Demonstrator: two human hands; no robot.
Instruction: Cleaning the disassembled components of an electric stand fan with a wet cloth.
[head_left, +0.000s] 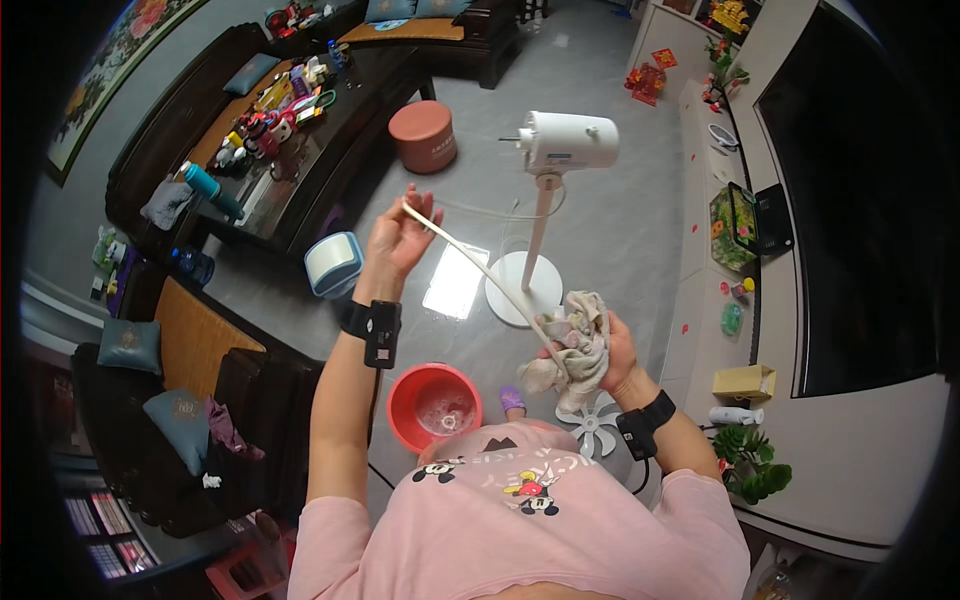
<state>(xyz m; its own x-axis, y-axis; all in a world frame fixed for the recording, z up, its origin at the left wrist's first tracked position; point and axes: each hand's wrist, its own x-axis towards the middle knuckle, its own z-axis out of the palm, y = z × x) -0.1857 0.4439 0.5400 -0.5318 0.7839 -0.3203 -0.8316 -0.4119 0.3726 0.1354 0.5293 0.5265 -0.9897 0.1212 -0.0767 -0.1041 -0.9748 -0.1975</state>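
Note:
A white power cord (480, 266) runs from my left hand (405, 232) down to my right hand (611, 352). The left hand is raised, palm up, and the cord lies against its fingers, partly looped behind them. My right hand is closed on a damp, crumpled cloth (585, 349), which wraps the lower stretch of the cord. Beyond the hands stands a pedestal fan without its blades, with a white motor housing (574, 142), a pole (538, 232) and a round white base (551, 300). White fan blades (592, 421) lie on the floor below my right wrist.
A red bucket (401, 409) holding sudsy water stands near my feet. A small blue-and-white bin (334, 264) and a round reddish stool (422, 137) are farther off at left. At the left is a cluttered dark table (337, 127); a low cabinet (679, 300) runs along the right.

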